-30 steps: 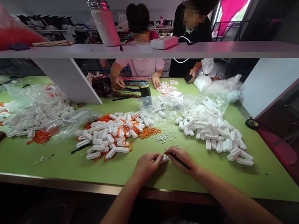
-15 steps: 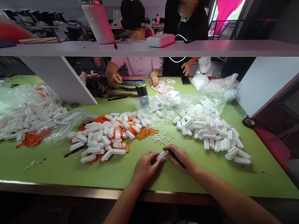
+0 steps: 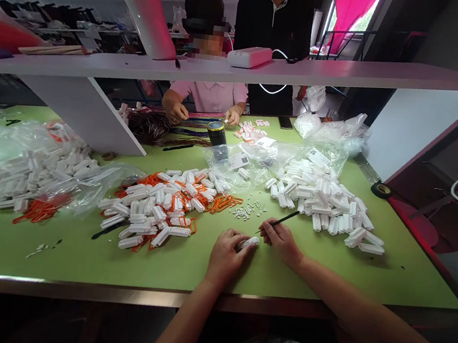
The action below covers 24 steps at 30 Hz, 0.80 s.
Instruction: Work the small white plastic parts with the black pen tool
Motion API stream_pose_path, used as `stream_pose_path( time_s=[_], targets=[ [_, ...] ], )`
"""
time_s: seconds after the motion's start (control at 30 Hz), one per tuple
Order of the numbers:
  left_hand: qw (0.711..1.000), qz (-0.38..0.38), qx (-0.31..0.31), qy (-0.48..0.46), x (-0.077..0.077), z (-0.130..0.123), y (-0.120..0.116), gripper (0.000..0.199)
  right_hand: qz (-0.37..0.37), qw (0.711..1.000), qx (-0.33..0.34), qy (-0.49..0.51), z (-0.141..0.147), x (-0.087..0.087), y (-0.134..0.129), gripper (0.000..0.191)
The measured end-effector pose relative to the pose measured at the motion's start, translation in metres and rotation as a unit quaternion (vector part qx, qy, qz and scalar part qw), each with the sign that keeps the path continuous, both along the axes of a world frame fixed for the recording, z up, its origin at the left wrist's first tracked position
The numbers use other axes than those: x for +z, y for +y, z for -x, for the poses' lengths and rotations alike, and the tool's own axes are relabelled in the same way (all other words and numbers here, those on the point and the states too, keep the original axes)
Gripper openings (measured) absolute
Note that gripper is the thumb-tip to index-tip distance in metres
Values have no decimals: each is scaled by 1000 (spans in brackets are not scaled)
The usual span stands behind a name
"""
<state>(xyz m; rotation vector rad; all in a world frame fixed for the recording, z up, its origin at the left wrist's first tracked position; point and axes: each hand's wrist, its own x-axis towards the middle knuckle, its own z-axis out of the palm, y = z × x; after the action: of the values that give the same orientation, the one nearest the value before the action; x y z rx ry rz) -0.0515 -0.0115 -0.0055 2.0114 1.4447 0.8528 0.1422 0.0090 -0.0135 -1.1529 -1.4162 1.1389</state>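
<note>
A: Left end of the green bench?
B: One heap of white plastic parts, partly under clear bagging; bundle of orange frames at its near edge.
A: Left of centre?
B: Slim black stick, flat on the bench; then, just to the right, one mixed pile, white and orange. Farther off, to the right: black can, yellow-rimmed, upright.
A: Centre, near side?
B: Left hand, grip closed: one white casing between thumb and fingers, near the front edge. Beyond: scatter of small white pieces.
A: Right hand?
B: Grip closed around a dark pen-like tool; shaft slanting to far right, fine tip toward near left, just beside the held casing. Touching or apart: cannot tell.
A: Right end?
B: Large stack of white blocks; farther right, roll of black tape at the bench edge.
</note>
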Motion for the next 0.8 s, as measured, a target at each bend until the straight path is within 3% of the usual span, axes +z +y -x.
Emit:
stream_pose_path(
  time_s=[0.13, 0.4, 0.8],
  targets=[
    [1000, -4, -11, 1, 0, -2, 1, 20, 6, 1000, -10, -9, 3, 0, -4, 47],
    [1000, -7, -18, 4, -1, 1, 1, 20, -64, 991, 13, -115, 2, -3, -9, 38],
    [999, -19, -25, 34, 3, 0, 0, 15, -194, 937, 65, -285, 6, -2, -9, 29]
  ],
)
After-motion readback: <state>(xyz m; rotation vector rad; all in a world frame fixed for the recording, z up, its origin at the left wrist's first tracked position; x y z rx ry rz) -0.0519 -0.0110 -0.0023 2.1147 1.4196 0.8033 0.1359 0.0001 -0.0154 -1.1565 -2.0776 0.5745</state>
